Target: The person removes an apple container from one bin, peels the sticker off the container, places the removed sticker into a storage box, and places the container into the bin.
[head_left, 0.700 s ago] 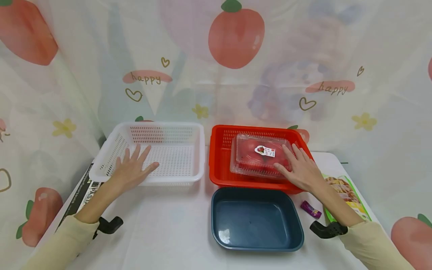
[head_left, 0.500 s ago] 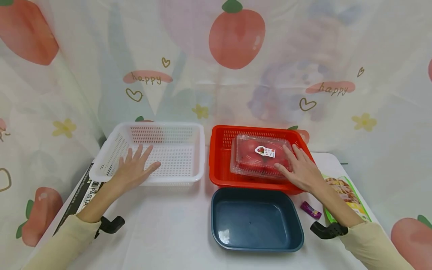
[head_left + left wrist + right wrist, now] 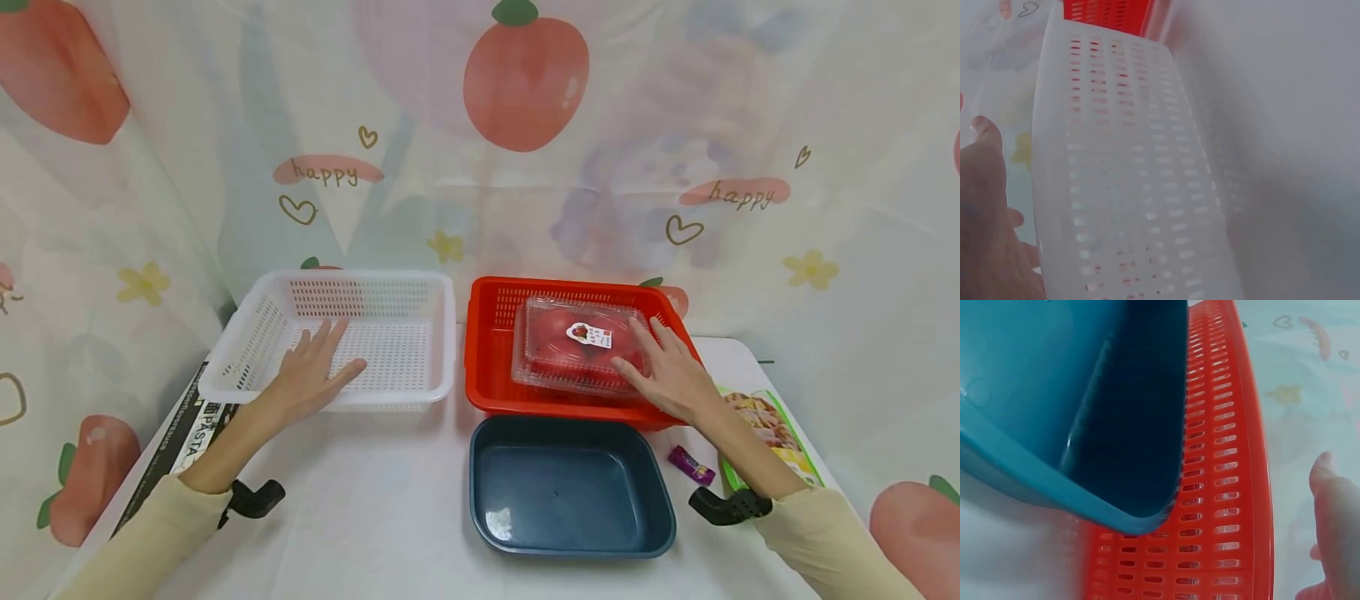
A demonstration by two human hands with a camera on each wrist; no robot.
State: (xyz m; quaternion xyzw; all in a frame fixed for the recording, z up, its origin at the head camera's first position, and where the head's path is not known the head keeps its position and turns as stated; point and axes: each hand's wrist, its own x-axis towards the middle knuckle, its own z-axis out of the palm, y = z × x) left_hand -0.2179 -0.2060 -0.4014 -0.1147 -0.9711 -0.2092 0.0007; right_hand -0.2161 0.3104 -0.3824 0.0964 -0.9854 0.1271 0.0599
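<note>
In the head view my left hand is spread over the near left part of a white slotted basket; nothing is in its grasp. My right hand reaches over the right side of a red slotted basket, fingers extended. Inside that basket lies a clear plastic box of red fruit with a white label. The right fingertips are at the box's right end; whether they touch it I cannot tell. Both wrist views show the baskets' near walls, each hand beyond the rim.
A dark blue tub stands in front of the red basket. Right of it lie a small purple packet and a green-edged food bag, partly behind the right forearm. A black pasta package lies under the left forearm.
My left hand has shifted a little to the right over the white basket. My right hand stays almost where it was, and the baskets and tub have not moved.
</note>
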